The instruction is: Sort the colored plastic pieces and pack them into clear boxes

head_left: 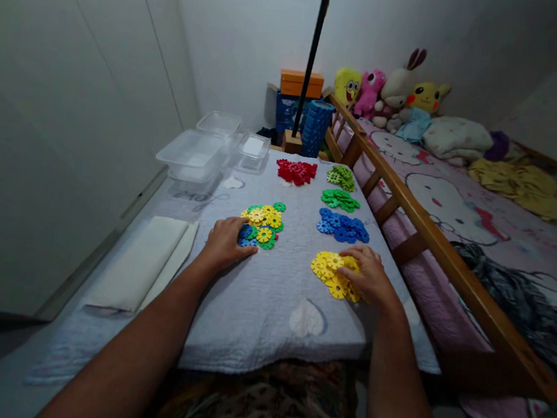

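Observation:
A mixed pile of flower-shaped plastic discs [266, 218], yellow, green and blue with a speck of red, lies mid-table. Cupped against its left edge is my left hand [227, 243], thumb and fingers apart. On the right sits a heap of yellow discs [329, 268]. My right hand [364, 272] rests on that heap's right side with thumb and fingers spread; the discs under its palm are hidden. Beyond the yellow heap, sorted by colour, are blue discs [344, 226], green discs [340, 200] and light green discs [341, 177]. Red discs [295, 171] lie at the back.
Clear plastic containers [191, 153] stand at the back left. A folded cream cloth [139, 263] lies front left on the grey tablecloth [256, 320]. A wooden bed rail [409, 214] runs along the right edge. Behind the table rises a black pole [314, 52].

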A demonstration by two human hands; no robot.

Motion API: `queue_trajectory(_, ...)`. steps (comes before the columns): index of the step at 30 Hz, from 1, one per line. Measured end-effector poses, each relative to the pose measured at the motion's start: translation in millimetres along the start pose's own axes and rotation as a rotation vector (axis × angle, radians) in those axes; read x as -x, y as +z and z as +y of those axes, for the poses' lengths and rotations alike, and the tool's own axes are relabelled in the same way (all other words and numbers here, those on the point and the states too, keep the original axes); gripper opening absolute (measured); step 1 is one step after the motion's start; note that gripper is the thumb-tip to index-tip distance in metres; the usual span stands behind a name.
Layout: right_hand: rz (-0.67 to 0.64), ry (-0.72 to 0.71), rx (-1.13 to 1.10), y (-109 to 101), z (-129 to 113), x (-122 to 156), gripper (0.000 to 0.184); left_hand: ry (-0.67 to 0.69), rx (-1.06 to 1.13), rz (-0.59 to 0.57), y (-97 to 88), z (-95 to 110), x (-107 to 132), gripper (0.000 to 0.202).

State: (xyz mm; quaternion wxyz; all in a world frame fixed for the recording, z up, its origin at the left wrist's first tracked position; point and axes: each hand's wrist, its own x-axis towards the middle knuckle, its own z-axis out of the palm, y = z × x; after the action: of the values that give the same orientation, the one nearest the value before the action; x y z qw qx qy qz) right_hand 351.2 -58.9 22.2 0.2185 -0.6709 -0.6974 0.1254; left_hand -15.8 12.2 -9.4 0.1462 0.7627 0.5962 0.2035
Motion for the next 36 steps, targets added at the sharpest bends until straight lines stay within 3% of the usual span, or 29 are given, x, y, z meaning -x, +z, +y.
queue_trajectory(6, -0.027, 0.029, 0.079, 3, 1, 6, 0.034, 0.008, 0.067, 0.056, 0.7, -2, 1, 0.067)
queue_trajectory(11, 0.015, 0.022, 0.124, -4, -16, -1, 0.036, 0.016, 0.103, 0.058, -2.5, -2, 0, 0.066)
queue_trajectory(15, -0.014, -0.083, 0.106, 7, -53, -15, 0.031, 0.008, 0.119, 0.05, -3.8, -2, 0, 0.064)
queue_trajectory(19, -0.114, -0.23, 0.122, 36, -103, -33, 0.029, -0.008, 0.161, 0.068, -2.6, -3, 0, 0.061)
queue_trajectory(25, -0.148, -0.299, 0.188, 79, -150, -58, 0.047, 0.008, 0.165, 0.063, -3.5, -4, -1, 0.061)
queue_trajectory(30, -0.123, -0.273, 0.193, 96, -156, -67, 0.043, 0.023, 0.177, 0.041, -2.5, -4, 0, 0.061)
queue_trajectory(36, -0.084, -0.28, 0.165, 100, -153, -65, 0.034, 0.017, 0.203, 0.04, 0.8, -6, -1, 0.06)
